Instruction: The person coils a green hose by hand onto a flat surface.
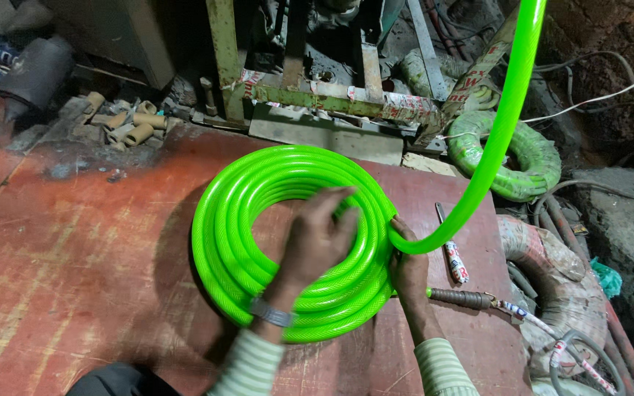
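Green hose coil (258, 220) at frame centre w/ left hand (317, 238) pressing flat, fingers together; right hand (409, 268) clamped on coil's right edge.

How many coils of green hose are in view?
2: the bright green coil on the red board under both hands, and a wrapped green coil at upper right. Others may be hidden.

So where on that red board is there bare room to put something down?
The widest bare patch of the red board lies left of the green hose coil. It is crowded right of the coil: a knife and a metal tool lie there, beside the right hand.
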